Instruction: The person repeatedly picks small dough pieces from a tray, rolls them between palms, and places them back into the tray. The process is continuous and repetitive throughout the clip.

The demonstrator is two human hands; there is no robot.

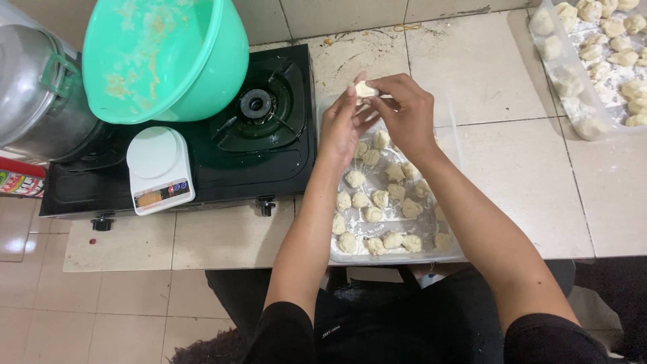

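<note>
We pinch a small lump of dough [366, 88] between left hand [342, 125] and right hand [406, 111], fingertips clamped on it, above the tray's [431, 257] far end; it looks soft, light, floury, best held gently by its edges

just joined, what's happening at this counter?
A person's left hand and right hand together pinch a small dough piece above a clear tray holding many floured dough lumps. A second tray of lumps sits at the far right. Left of them: a black gas stove, a white scale and a green bowl.
</note>
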